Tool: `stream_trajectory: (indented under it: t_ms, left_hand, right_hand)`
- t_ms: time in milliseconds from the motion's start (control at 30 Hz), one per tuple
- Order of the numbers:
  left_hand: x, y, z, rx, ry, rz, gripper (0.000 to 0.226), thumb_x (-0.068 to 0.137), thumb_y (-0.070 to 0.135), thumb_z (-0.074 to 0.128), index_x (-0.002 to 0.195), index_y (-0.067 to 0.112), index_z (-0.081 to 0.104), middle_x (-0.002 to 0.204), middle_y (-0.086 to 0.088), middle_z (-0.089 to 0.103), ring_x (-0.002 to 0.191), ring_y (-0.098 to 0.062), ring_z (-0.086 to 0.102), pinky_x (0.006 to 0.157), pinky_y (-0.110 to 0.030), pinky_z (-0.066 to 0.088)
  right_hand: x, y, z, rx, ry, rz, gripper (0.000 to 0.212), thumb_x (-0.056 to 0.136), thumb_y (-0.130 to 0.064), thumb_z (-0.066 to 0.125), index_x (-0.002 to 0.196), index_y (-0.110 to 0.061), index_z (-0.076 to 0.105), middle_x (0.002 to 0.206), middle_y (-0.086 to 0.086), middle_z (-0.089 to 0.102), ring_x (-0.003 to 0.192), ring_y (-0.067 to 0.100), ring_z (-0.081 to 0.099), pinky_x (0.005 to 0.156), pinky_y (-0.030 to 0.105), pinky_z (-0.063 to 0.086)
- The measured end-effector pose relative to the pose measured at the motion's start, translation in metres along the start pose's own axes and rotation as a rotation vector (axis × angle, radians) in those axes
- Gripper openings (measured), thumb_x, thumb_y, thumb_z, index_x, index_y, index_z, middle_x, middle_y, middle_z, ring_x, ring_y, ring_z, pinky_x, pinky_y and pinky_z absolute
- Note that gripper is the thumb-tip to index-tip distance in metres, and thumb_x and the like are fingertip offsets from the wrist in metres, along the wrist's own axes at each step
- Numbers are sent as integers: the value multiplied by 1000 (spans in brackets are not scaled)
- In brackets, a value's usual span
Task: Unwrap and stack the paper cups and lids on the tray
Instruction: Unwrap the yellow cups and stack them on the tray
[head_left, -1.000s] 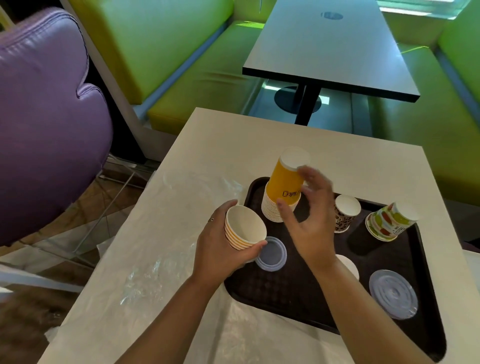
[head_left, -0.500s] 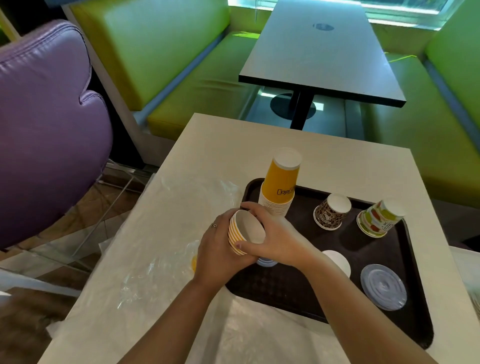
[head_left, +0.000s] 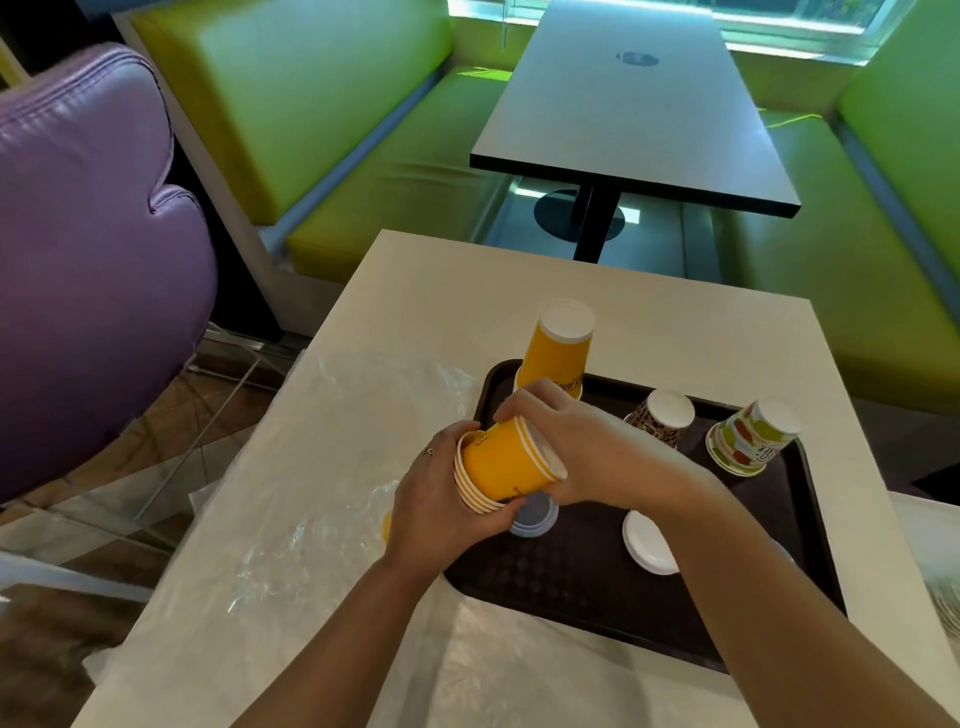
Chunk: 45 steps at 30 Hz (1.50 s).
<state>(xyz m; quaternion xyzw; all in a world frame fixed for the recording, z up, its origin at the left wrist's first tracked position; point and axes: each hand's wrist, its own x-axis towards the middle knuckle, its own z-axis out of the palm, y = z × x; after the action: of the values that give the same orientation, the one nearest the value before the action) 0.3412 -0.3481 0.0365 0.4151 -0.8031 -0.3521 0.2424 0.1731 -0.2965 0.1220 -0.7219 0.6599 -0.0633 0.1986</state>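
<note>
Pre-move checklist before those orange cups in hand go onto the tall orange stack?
1. Held orange cups gripped: ok, left hand wraps the rim end and right hand holds the base end.
2. Held cups nested square: ok, rims sit evenly.
3. Orientation: not ok, they lie sideways; the tall orange stack stands upside down.
4. Stack top free: ok, nothing on it.
5. Stack standing steady on the tray: cannot tell, the right hand hides its foot.
6. Path clear: ok, the brown patterned cup and green patterned cup stand off to the right.
</note>
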Motion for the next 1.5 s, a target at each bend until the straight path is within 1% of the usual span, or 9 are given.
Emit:
stream_trajectory:
  t_ms: [100, 233, 400, 500, 667, 767, 900, 1200, 1500]
  left_hand:
    - [2, 0, -2, -15, 9, -11, 88, 53, 62, 75, 128, 28, 46, 117, 12, 58, 97, 0, 51, 76, -1, 33]
    - [4, 2, -7, -68, 45, -32, 80, 58, 43, 86, 126, 31, 45, 111, 18, 54, 96, -1, 52, 74, 1, 35]
    - [4, 3, -10, -89, 63, -55, 89, 56, 46, 86, 131, 25, 43, 127, 7, 54, 110, -7, 49, 88, -18, 43]
    - [5, 2, -10, -70, 52, -67, 91, 56, 45, 86, 133, 23, 42, 130, 5, 53, 114, -12, 51, 89, -20, 45]
    - [5, 1, -11, -81, 50, -73, 92, 56, 47, 86, 133, 24, 42, 131, 5, 52, 114, -15, 52, 91, -26, 49]
    - [5, 0, -12, -99, 48, -73, 92, 55, 48, 86, 132, 24, 42, 130, 6, 53, 114, -13, 52, 89, -19, 46]
    - [5, 0, -13, -112, 50, -71, 92, 54, 46, 87, 132, 24, 43, 130, 6, 53, 114, -12, 52, 87, -14, 43]
    - [9, 0, -12, -128, 41, -68, 91, 54, 43, 88, 131, 25, 44, 128, 7, 54, 112, -10, 52, 85, -6, 39]
    - [8, 0, -11, -128, 45, -74, 93, 54, 41, 89, 133, 24, 42, 129, 6, 52, 114, -12, 50, 85, -7, 40]
  right_hand:
    - [1, -3, -12, -253, -10, 13, 77, 75, -8, 72, 137, -21, 29, 135, -3, 29, 85, 9, 44, 74, 28, 49]
    - [-10, 3, -29, -220, 128, 3, 82, 70, -4, 72, 138, -25, 30, 138, -5, 25, 83, 9, 41, 59, 19, 36]
    - [-13, 13, -47, 95, 483, -51, 78, 61, -24, 84, 127, -12, 44, 127, 2, 39, 104, 10, 42, 80, 19, 43]
    - [-1, 17, -51, 286, 720, 1, 81, 57, -37, 79, 124, -12, 41, 122, -3, 39, 106, 5, 40, 81, 5, 36]
    - [34, 33, -32, 819, 882, 142, 89, 60, -41, 84, 131, -26, 32, 132, -1, 45, 115, 13, 53, 86, 26, 52]
    - [48, 49, -12, 950, 906, 289, 84, 56, -43, 82, 124, -28, 37, 134, 7, 46, 115, 20, 54, 94, 43, 51]
    - [55, 63, 10, 947, 874, 359, 74, 66, -25, 82, 127, -24, 40, 131, 7, 49, 114, 19, 54, 93, 39, 50]
    - [57, 76, 47, 886, 733, 448, 75, 67, -22, 84, 130, -18, 42, 117, -6, 54, 107, 13, 53, 82, 25, 44]
    - [57, 85, 72, 791, 656, 503, 78, 66, -25, 85, 131, -17, 43, 125, 2, 56, 112, 15, 52, 96, 35, 46]
